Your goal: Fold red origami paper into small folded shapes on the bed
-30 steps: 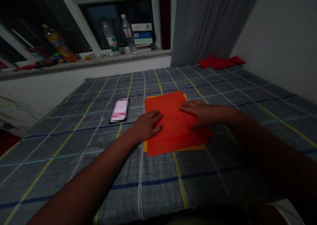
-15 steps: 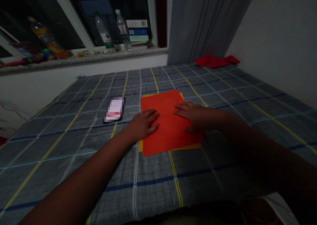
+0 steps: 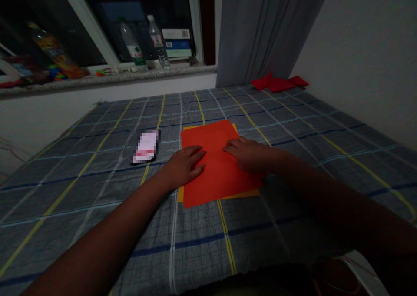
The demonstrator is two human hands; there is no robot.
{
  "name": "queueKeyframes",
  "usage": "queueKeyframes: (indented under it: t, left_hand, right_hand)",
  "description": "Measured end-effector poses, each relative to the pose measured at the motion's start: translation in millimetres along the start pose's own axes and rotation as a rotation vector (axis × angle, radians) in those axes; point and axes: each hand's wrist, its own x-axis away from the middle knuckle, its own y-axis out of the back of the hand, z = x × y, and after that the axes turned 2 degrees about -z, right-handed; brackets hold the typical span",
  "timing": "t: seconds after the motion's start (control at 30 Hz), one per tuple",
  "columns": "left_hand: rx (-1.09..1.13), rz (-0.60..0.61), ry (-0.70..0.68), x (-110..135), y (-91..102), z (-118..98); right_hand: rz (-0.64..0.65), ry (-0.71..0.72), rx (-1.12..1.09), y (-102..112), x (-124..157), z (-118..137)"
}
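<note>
A sheet of orange-red paper lies slightly askew over a yellow-orange sheet, whose edges show at the top, left and bottom. On the left edge of the red sheet rests my left hand, open, palm down with its fingers laid on the paper. My right hand is on the right part of the same sheet. Its fingers are drawn together and curled, fingertips touching the paper, with nothing seen held in them. A faint line crosses the upper part of the red sheet.
A phone with a blurred screen lies left of the paper on the checked cloth. Red folded pieces lie at the far right corner. Bottles and stacked boxes stand on the windowsill.
My right hand's fingers, spread on the paper before, are now curled together. My left hand stays on the left edge. The whole view has shifted slightly.
</note>
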Motion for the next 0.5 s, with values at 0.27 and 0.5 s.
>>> queueKeyframes:
  t: [0.27, 0.5]
  left_hand:
    - [-0.003, -0.006, 0.001, 2, 1.1, -1]
    - [0.010, -0.010, -0.004, 2, 0.5, 0]
  right_hand:
    - [0.119, 0.212, -0.186, 11, 19, 11]
    - [-0.120, -0.074, -0.087, -2, -11, -14]
